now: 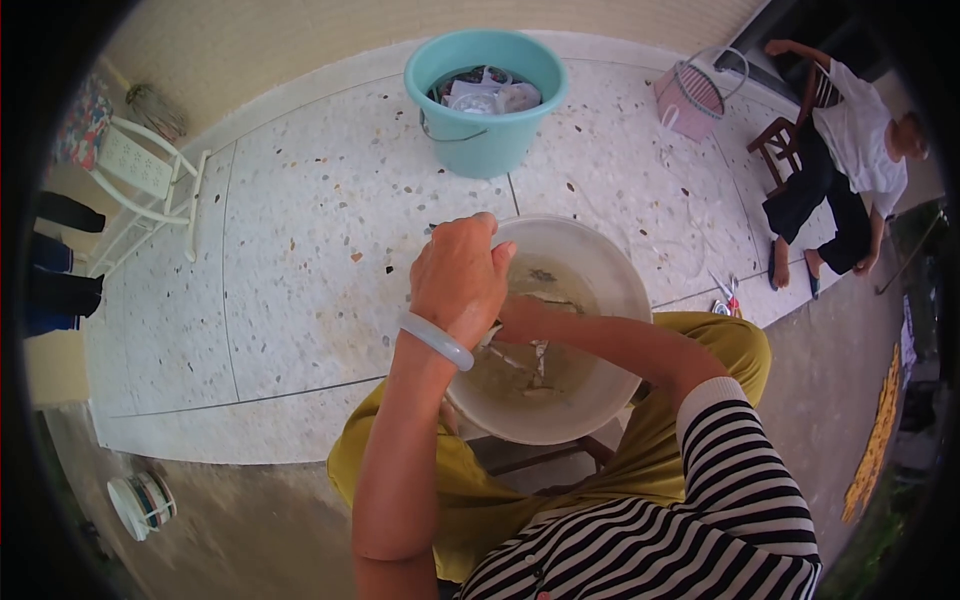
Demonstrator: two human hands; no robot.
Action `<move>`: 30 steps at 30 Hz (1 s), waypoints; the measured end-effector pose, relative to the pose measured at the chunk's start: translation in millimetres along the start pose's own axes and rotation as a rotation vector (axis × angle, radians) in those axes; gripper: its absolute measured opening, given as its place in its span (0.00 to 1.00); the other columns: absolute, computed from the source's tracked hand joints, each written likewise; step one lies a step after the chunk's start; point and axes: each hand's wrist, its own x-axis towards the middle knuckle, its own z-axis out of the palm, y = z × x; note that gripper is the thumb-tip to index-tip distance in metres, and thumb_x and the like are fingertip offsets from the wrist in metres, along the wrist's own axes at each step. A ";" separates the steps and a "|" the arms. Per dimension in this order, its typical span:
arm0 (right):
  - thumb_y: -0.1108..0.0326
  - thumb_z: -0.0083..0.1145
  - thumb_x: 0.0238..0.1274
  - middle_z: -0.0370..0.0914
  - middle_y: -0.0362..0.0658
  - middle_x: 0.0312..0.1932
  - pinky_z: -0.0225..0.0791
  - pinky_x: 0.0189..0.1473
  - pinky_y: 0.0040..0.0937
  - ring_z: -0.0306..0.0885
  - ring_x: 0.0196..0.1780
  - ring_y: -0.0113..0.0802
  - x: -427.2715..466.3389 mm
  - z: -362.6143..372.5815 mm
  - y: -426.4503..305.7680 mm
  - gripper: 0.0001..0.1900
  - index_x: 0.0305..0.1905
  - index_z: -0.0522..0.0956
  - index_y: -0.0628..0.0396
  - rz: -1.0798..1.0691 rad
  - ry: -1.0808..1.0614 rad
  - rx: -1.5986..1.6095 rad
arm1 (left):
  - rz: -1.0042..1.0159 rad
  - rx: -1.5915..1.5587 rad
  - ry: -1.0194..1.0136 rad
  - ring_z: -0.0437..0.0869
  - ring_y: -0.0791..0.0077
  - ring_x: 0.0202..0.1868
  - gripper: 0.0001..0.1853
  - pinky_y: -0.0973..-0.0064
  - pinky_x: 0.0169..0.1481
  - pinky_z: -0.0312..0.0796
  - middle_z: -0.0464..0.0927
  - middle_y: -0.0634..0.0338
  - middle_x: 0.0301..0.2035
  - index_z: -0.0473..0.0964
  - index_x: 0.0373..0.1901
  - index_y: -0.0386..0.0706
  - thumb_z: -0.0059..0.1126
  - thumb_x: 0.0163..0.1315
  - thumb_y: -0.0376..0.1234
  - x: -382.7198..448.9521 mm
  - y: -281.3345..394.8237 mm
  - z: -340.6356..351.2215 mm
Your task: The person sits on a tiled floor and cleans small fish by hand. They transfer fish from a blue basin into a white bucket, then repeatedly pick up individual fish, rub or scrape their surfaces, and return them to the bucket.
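A white basin of cloudy water sits between my knees. Several pale strips with dark edges lie in the water, too indistinct to name. My left hand, a pale bangle on its wrist, is over the basin's left rim, back upward and fingers curled. Its palm is hidden, so I cannot see whether it holds anything. My right hand reaches across the basin from the right, partly covered by my left wrist. A small pale piece shows beside its fingers; whether they grip it is unclear.
A teal bucket containing plastic bags stands ahead by the wall. Right of it is a pink basket. Scissors lie near the step edge. A person sits far right. A white metal chair and small bucket are left.
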 end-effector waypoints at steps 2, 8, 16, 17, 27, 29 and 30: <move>0.54 0.63 0.50 0.80 0.52 0.45 0.70 0.51 0.46 0.78 0.51 0.48 27.9 -6.5 19.8 0.21 0.48 0.78 0.53 0.024 0.081 -0.067 | -0.014 0.017 -0.012 0.81 0.56 0.29 0.13 0.65 0.36 0.72 0.79 0.47 0.26 0.77 0.42 0.30 0.60 0.60 0.32 1.1 1.4 0.8; 0.49 0.63 0.49 0.79 0.51 0.50 0.68 0.55 0.48 0.76 0.55 0.48 87.3 15.0 84.7 0.28 0.54 0.77 0.50 0.116 0.058 -0.237 | -0.025 0.015 -0.001 0.81 0.56 0.29 0.14 0.64 0.36 0.72 0.79 0.47 0.27 0.77 0.42 0.30 0.60 0.60 0.33 1.0 2.3 -0.4; 0.55 0.65 0.51 0.72 0.53 0.61 0.60 0.63 0.44 0.68 0.64 0.48 30.0 27.4 95.2 0.29 0.59 0.75 0.52 0.473 -0.233 -0.136 | -0.043 0.023 -0.017 0.82 0.53 0.31 0.14 0.63 0.38 0.73 0.80 0.44 0.29 0.77 0.44 0.31 0.59 0.61 0.32 -0.1 2.8 -2.9; 0.55 0.65 0.51 0.72 0.53 0.60 0.61 0.62 0.44 0.68 0.63 0.48 25.5 29.2 92.3 0.28 0.59 0.75 0.52 0.517 -0.314 -0.109 | -0.042 0.023 -0.021 0.82 0.53 0.31 0.14 0.63 0.38 0.73 0.80 0.44 0.29 0.76 0.44 0.31 0.59 0.61 0.32 -0.3 3.0 -3.2; 0.50 0.63 0.50 0.76 0.55 0.51 0.65 0.55 0.44 0.73 0.54 0.50 22.3 96.1 40.2 0.27 0.53 0.77 0.55 0.208 -0.653 -0.107 | -0.028 0.035 -0.038 0.82 0.51 0.32 0.15 0.62 0.38 0.73 0.80 0.43 0.30 0.76 0.43 0.30 0.60 0.61 0.33 1.8 6.1 1.6; 0.49 0.63 0.50 0.77 0.55 0.49 0.66 0.54 0.44 0.74 0.52 0.50 20.4 101.5 35.1 0.27 0.52 0.78 0.56 0.157 -0.679 -0.075 | -0.023 0.040 -0.053 0.82 0.51 0.32 0.15 0.62 0.38 0.73 0.80 0.44 0.30 0.76 0.43 0.30 0.60 0.61 0.33 2.0 5.7 1.2; 0.49 0.63 0.50 0.77 0.56 0.48 0.66 0.53 0.44 0.75 0.52 0.50 18.5 103.1 33.5 0.27 0.52 0.78 0.56 0.138 -0.689 -0.059 | -0.031 0.040 -0.051 0.82 0.51 0.32 0.15 0.62 0.38 0.73 0.80 0.44 0.30 0.76 0.43 0.30 0.60 0.60 0.32 1.6 5.6 0.8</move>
